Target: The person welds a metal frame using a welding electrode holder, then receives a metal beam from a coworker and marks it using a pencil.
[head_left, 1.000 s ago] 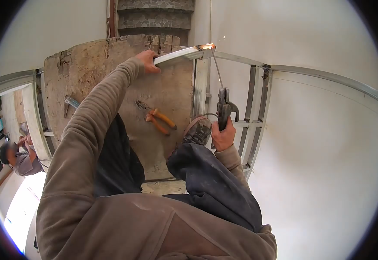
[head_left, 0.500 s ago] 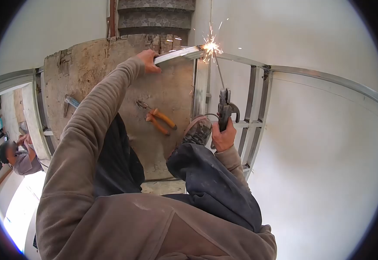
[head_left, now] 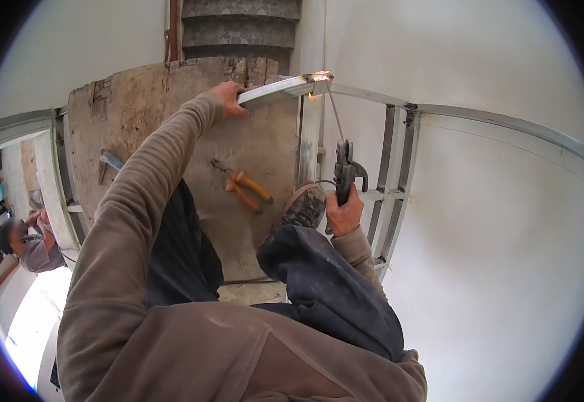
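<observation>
My left hand (head_left: 229, 100) is closed round the near end of a pale metal bar (head_left: 272, 90). The bar's far end glows orange and looks blackened. In my right hand (head_left: 345, 213) is a dark welding electrode holder (head_left: 345, 171), gripped by its handle. A thin welding rod (head_left: 336, 114) rises from its jaws, with the tip at or very near the glowing bar end; I cannot tell whether they touch. Below the bar, pliers with orange handles (head_left: 248, 191) lie on the worn wooden board.
The worn wooden board (head_left: 131, 100) lies beneath my legs. A hammer (head_left: 109, 161) rests at its left. A metal frame (head_left: 391, 151) runs along the right wall. Steps (head_left: 238, 30) rise at the back. Another person (head_left: 34, 244) is beyond the frame at left.
The bright burst of sparks at the bar's end has died to a small orange glow. The electrode holder has shifted slightly left and down. My left hand keeps its grip.
</observation>
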`<state>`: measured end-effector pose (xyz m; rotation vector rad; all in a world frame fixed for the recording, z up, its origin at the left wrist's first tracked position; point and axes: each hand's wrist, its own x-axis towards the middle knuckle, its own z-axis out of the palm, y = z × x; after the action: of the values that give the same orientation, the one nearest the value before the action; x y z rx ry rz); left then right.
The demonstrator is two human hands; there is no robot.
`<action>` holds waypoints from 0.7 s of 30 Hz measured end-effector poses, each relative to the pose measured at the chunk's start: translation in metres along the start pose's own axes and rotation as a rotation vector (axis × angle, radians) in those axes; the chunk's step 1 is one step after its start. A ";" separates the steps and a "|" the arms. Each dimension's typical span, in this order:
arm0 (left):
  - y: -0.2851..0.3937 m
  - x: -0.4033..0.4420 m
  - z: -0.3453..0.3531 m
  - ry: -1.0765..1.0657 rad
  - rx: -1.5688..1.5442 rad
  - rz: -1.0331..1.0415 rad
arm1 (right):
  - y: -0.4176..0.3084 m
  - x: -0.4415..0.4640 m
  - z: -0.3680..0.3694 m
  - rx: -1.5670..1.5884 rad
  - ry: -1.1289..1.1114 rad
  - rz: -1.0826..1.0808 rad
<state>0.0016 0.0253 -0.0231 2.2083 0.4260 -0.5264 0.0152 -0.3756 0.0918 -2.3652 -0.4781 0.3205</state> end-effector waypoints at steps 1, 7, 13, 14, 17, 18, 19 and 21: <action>-0.002 0.002 0.004 0.046 0.036 -0.013 | 0.006 -0.001 0.002 -0.016 0.008 -0.012; 0.010 -0.006 -0.011 -0.064 -0.074 0.047 | -0.011 0.002 -0.002 0.076 0.009 0.016; 0.007 -0.007 -0.007 -0.043 -0.072 0.057 | -0.010 0.003 -0.001 0.081 0.020 0.031; 0.009 -0.008 -0.009 -0.044 -0.072 0.054 | -0.009 0.002 -0.001 0.079 0.014 0.045; 0.009 -0.008 -0.009 -0.048 -0.075 0.049 | -0.009 0.002 -0.001 0.091 -0.005 0.051; 0.008 -0.007 -0.008 -0.050 -0.077 0.048 | -0.009 0.002 -0.001 0.091 -0.003 0.048; 0.008 -0.007 -0.008 -0.057 -0.073 0.035 | -0.009 0.002 -0.001 0.091 -0.002 0.045; 0.008 -0.006 -0.008 -0.069 -0.065 0.011 | -0.009 0.003 -0.003 0.069 -0.032 0.075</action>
<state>0.0024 0.0255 -0.0104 2.1223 0.3887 -0.5730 0.0163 -0.3701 0.0993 -2.3175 -0.3873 0.4037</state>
